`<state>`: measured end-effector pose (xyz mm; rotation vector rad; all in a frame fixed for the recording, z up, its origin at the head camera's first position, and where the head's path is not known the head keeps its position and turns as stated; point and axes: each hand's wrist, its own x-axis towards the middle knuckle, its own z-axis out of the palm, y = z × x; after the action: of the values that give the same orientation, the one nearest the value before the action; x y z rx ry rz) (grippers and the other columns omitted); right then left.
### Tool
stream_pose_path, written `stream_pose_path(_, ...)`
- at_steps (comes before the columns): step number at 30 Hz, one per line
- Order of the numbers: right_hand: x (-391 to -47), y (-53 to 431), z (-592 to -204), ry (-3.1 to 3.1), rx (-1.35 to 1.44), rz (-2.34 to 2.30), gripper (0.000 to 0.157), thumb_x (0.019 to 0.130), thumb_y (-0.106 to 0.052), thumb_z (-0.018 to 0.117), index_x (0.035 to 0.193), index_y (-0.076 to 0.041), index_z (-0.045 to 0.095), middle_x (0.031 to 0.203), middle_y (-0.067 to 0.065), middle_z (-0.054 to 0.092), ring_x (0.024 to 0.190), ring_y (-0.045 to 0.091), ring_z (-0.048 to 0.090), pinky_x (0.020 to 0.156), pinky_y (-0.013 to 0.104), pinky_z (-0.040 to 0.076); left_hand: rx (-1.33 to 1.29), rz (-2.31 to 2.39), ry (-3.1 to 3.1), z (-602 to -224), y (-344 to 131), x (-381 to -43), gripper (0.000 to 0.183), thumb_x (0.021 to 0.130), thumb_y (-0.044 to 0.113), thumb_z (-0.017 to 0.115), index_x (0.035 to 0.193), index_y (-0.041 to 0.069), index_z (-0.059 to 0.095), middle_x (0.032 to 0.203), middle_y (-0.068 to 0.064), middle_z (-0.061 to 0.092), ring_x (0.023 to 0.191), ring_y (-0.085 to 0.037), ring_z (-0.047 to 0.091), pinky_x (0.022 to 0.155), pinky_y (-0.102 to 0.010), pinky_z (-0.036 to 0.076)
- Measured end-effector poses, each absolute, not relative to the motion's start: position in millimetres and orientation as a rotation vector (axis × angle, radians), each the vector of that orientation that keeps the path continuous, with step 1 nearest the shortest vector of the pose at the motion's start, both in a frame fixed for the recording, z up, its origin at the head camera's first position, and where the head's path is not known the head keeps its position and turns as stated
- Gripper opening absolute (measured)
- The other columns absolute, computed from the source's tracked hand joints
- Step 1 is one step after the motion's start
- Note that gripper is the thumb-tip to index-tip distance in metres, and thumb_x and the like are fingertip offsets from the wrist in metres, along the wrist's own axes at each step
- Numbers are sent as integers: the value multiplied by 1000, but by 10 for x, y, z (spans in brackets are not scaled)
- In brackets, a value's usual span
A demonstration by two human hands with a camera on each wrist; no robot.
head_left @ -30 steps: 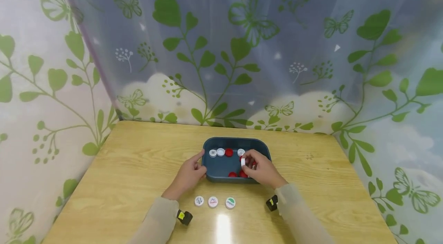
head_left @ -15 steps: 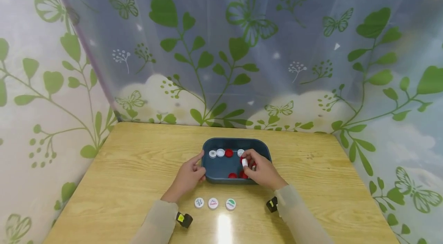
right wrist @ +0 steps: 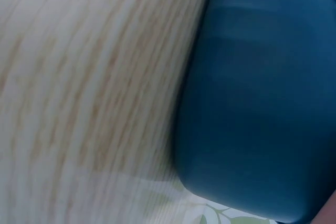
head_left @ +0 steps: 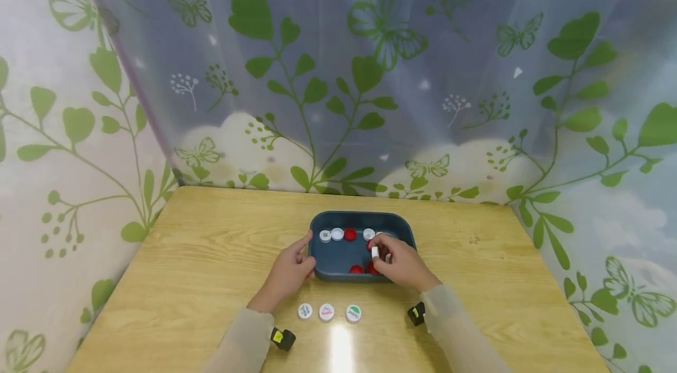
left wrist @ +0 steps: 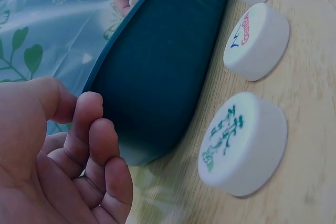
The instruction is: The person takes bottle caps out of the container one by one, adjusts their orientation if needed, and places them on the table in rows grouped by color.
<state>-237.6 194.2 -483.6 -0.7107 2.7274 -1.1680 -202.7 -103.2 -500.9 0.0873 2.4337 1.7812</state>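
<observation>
A dark blue tray (head_left: 338,275) holds several red and white bottle caps, among them a red cap (head_left: 350,234) along its far side. Over the right part of the tray, my right hand (head_left: 401,261) pinches a white bottle cap (head_left: 375,252) on edge between thumb and fingers. It covers some caps beneath it. My left hand (head_left: 288,270) touches the tray's left end, index finger stretched along it and thumb at the near corner. In the left wrist view its other fingers (left wrist: 103,139) are loosely bent beside the tray wall (left wrist: 163,61).
Three printed white caps lie in a row before the tray: a left cap (head_left: 305,311), a middle cap (head_left: 326,312) and a right cap (head_left: 353,313) with green print. All stand on a wooden table (head_left: 465,244), with a leaf-patterned curtain (head_left: 338,97) behind.
The right hand still pinches the white cap, which has turned slightly and shifted a little to the right. The left hand stays at the tray's end.
</observation>
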Motion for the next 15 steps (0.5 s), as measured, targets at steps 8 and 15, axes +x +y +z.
stream_pose_path(8,-2364,1953,-4862,2728,-734,-1192,26,95,-16,66,121,-16,67,94,-7,62,77,17,57,65,28,49,117,1719,2474,-4993,-1064,-2032,68,98,12,62,161,18,39,69,-3,62,61,-17,57,54,-24,45)
stream_pose_path(15,-2220,1969,-4742,2788,-955,-1271,26,99,-12,67,122,-23,70,109,-3,67,91,9,59,79,36,56,144,1705,2516,-4985,-1080,-2007,61,102,10,61,160,13,41,72,-1,59,67,-16,60,60,-23,47)
